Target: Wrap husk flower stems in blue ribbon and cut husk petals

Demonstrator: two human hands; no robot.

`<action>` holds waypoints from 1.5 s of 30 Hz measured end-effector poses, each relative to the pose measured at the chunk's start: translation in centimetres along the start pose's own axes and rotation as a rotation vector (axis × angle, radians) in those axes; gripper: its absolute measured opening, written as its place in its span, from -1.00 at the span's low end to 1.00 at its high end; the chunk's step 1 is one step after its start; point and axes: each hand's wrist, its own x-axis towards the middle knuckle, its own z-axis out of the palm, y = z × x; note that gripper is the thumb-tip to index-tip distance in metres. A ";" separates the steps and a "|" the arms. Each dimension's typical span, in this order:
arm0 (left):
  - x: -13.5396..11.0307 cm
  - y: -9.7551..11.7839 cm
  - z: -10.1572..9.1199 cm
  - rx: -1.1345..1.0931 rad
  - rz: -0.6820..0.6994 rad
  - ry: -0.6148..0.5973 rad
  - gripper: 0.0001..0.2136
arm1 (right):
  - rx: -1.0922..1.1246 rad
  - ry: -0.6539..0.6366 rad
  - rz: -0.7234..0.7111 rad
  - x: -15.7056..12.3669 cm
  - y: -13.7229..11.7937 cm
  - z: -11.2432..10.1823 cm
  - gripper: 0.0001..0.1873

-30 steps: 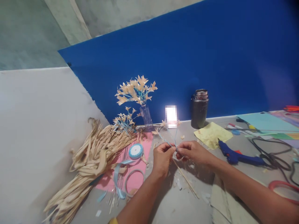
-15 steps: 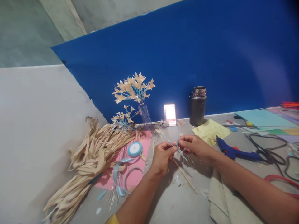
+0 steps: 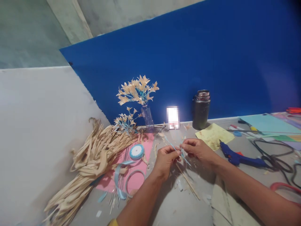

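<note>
My left hand (image 3: 167,157) pinches a thin light-blue flower stem (image 3: 170,142) that slants down to the right past the fingertips. A pale dried-leaf flower sits at the stem's upper end. Close by on the right, my right hand (image 3: 196,147) has its thumb and forefinger pressed together at the blue stems, its fingertips almost touching the left ones. Beyond the hands stands a clear bottle (image 3: 147,119) with a bunch of pale flowers (image 3: 138,89) on blue stems. Smaller blue-stemmed flowers (image 3: 127,121) lie to its left.
Dried husk strips (image 3: 94,157) heap up at left, beside a blue ribbon spool (image 3: 136,152) on pink paper (image 3: 149,147). At right lie a blue glue gun (image 3: 242,157), its black cable (image 3: 277,160) and yellow paper (image 3: 213,135). A dark flask (image 3: 201,110) stands by the blue board (image 3: 176,56).
The whole view has shifted slightly, so things appear a little further right and lower. Both hands keep their pinch on the blue stems, with only small finger movement.
</note>
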 end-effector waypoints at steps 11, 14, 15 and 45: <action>2.4 1.4 -4.0 0.236 -0.087 0.077 -0.82 | 0.362 0.238 -0.076 0.6 -1.0 -1.0 -0.56; 2.6 1.7 -4.6 0.313 -0.073 0.084 -0.76 | 0.356 0.129 -0.008 0.3 -1.1 -0.8 -0.56; 2.5 1.7 -4.6 0.325 -0.052 0.106 -0.73 | 0.341 0.091 0.010 0.2 -1.0 -0.7 -0.56; -0.9 -0.8 0.8 0.571 0.470 0.104 -0.81 | -0.278 0.263 -0.280 -0.7 0.0 1.4 -0.68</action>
